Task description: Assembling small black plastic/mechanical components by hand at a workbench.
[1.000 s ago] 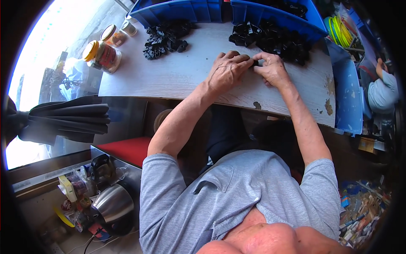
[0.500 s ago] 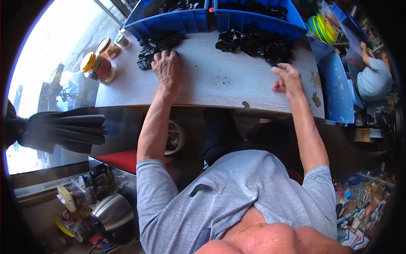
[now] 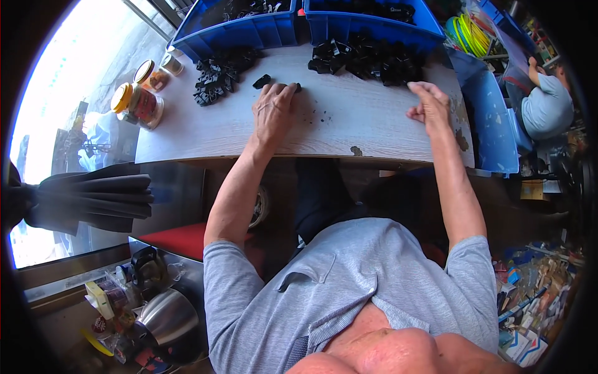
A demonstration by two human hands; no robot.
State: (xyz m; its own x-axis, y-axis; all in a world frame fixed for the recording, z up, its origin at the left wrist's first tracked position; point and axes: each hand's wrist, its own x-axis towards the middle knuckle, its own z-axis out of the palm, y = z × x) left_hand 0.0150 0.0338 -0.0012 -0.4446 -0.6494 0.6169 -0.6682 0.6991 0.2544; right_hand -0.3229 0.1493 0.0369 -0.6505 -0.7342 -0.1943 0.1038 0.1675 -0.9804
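Note:
My left hand [image 3: 271,117] reaches over the table with its fingers curled down around a small black plastic part [image 3: 298,88], which pokes out at the fingertips. Just beyond the hand, a loose black piece [image 3: 262,81] lies on the tabletop. To its left is a heap of similar black parts [image 3: 215,81]. Over on the right, my right hand [image 3: 431,107] is held above the table with thumb and fingers bent and apart, nothing visible in it. It is nearest to the larger heap of black parts [image 3: 374,61].
Two blue bins [image 3: 240,32] with black parts stand along the far side of the pale table [image 3: 218,137]. Lidded jars [image 3: 138,106] line its left edge. A large blue container [image 3: 495,124] stands at the right, with another person [image 3: 547,106] beyond it.
My left hand has moved right, away from the left heap, bringing a black part along. A loose black piece now lies apart from the heap. My right hand has barely moved.

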